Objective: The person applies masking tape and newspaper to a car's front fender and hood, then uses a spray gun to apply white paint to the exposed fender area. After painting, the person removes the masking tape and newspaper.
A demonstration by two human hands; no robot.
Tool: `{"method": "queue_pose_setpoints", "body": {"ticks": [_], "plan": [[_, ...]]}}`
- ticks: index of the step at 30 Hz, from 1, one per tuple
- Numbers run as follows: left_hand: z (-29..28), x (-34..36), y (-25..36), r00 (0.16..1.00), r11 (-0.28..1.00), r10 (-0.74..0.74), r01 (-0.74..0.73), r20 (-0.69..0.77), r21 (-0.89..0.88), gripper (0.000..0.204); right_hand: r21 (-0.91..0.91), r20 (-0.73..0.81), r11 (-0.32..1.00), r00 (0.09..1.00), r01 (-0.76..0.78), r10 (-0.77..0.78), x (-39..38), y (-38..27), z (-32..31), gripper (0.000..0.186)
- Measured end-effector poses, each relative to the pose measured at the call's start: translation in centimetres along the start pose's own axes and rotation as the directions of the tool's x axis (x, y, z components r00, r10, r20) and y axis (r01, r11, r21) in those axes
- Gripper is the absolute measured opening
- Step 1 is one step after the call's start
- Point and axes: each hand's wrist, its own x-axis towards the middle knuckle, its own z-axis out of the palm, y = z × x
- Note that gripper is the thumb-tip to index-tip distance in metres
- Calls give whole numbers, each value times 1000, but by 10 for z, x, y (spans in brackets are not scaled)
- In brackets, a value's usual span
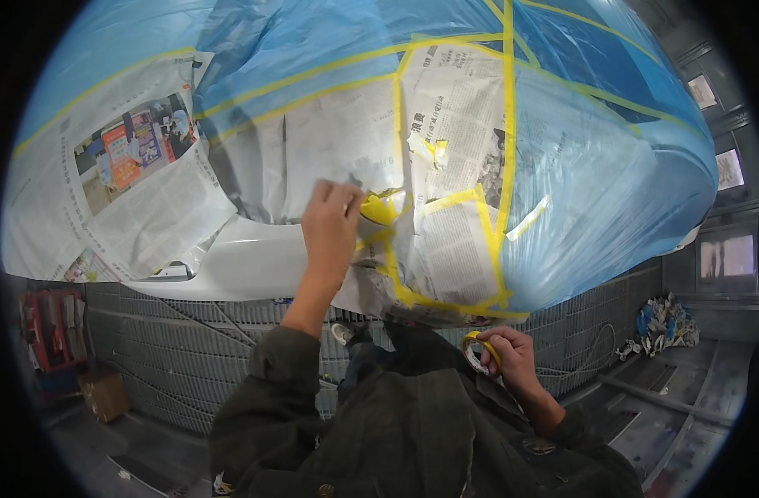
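Note:
My left hand (330, 228) reaches up to the masked vehicle body, thumb and fingers pinched together. At its fingertips is a bunched piece of yellow masking tape (379, 210); whether paper is pinched with it is hidden. Around it, newspaper sheets (458, 257) cover the panel, edged with yellow tape strips. Lower and to the right, close to my body, my right hand (512, 358) is closed round a roll of yellow masking tape (470, 355), gripping its right side. A bare white painted panel (247, 259) shows left of my left hand.
Blue plastic film (587, 191) wraps the vehicle's upper and right parts. More newspaper (43, 199) hangs at the left. Below lies a metal floor grating (159, 357). A red rack (54, 329) and cardboard box (104, 396) stand left; crumpled paper (666, 322) is heaped right.

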Motion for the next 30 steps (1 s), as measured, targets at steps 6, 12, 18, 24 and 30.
{"method": "queue_pose_setpoints", "body": {"ticks": [6, 12, 18, 24, 30], "plan": [[12, -22, 0, 986, 998, -60, 63, 155, -11, 18, -4, 14, 1000, 1000, 9, -9, 0, -1, 2, 25], [-2, -2, -13, 930, 996, -52, 77, 364, -55, 24, -66, 88, 998, 996, 12, -6, 0, -9, 9, 26], [-45, -69, 86, 631, 754, -159, 574, 759, -320, 28, -189, 224, 971, 969, 148, -105, -17, -27, 18, 55], [-35, -113, 113, 780, 793, 129, 290, 613, -536, 20, -276, 317, 881, 901, 385, -295, -19, -24, 23, 70], [-44, -110, 119, 836, 867, 332, -88, 437, -490, 14, -283, 161, 949, 983, 135, -92, -11, -15, 24, 31]]}}
